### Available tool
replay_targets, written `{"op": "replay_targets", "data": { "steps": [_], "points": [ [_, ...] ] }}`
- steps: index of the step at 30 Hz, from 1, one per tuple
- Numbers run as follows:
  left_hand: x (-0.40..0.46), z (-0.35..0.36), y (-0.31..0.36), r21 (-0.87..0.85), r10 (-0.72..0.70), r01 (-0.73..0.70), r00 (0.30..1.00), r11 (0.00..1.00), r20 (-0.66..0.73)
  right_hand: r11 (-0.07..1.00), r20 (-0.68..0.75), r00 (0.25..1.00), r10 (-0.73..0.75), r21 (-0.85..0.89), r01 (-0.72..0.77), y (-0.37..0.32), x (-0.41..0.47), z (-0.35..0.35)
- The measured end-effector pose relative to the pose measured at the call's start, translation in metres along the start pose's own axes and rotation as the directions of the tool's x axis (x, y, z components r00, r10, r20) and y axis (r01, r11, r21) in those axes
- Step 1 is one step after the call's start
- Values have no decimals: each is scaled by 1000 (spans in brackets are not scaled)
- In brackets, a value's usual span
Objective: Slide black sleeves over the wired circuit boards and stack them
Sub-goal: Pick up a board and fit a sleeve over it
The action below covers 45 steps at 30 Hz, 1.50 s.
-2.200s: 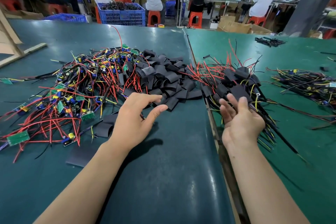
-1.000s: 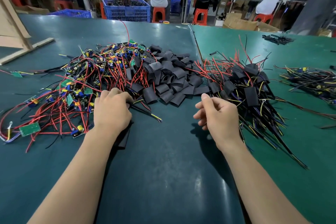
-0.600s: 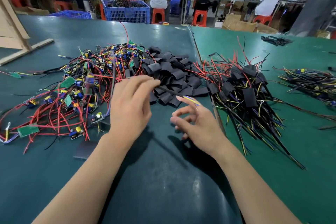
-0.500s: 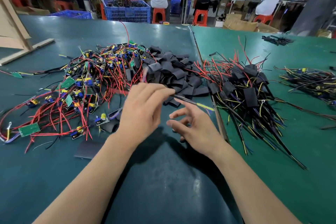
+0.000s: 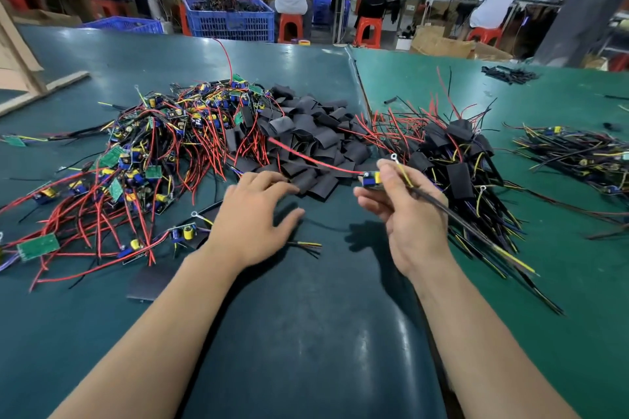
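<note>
My right hand point(image 5: 406, 214) pinches a small wired circuit board point(image 5: 371, 178); its red wire trails left and its black and yellow leads run down to the right. My left hand point(image 5: 253, 218) hovers with fingers spread, fingertips at the near edge of the pile of black sleeves point(image 5: 313, 139) in the middle of the table. A heap of bare wired boards point(image 5: 143, 160) lies to the left. A stack of sleeved boards point(image 5: 456, 163) lies to the right of my right hand.
A flat black sleeve point(image 5: 146, 284) lies near my left forearm. Another bundle of wired parts point(image 5: 578, 153) lies at the far right. Blue crates point(image 5: 229, 19), red stools and seated people are beyond the table. A wooden frame point(image 5: 23, 75) stands at the left edge.
My right hand has taken the wired board from my left hand and moved right with it. My left hand has let go and reached toward the sleeve pile.
</note>
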<state>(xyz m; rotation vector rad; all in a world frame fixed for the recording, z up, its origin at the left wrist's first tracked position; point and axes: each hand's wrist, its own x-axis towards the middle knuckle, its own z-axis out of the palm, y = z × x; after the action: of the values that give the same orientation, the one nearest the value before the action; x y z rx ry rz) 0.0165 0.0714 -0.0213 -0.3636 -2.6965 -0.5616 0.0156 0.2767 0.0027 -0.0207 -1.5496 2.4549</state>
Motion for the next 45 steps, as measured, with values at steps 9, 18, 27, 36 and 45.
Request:
{"op": "replay_targets", "data": {
  "steps": [9,18,27,36,45],
  "points": [
    [9,10,-8,148,-113,104,992,983,50,992,16,995,99,83,-100,-4,3,-7],
    [6,-8,-7,114,-116,99,982,988,150,980,88,979,182,67,-188,-4,-2,-3],
    [1,-14,-16,71,-88,75,973,995,215,981,-9,983,181,68,-180,-7,1,-4],
    [-1,-16,-18,-4,-32,34,966,999,255,977,-73,975,208,66,-204,-10,3,-5],
    [-1,-16,-17,-110,35,-32,999,993,29,977,-84,975,204,81,-197,-14,4,-7]
  ]
}}
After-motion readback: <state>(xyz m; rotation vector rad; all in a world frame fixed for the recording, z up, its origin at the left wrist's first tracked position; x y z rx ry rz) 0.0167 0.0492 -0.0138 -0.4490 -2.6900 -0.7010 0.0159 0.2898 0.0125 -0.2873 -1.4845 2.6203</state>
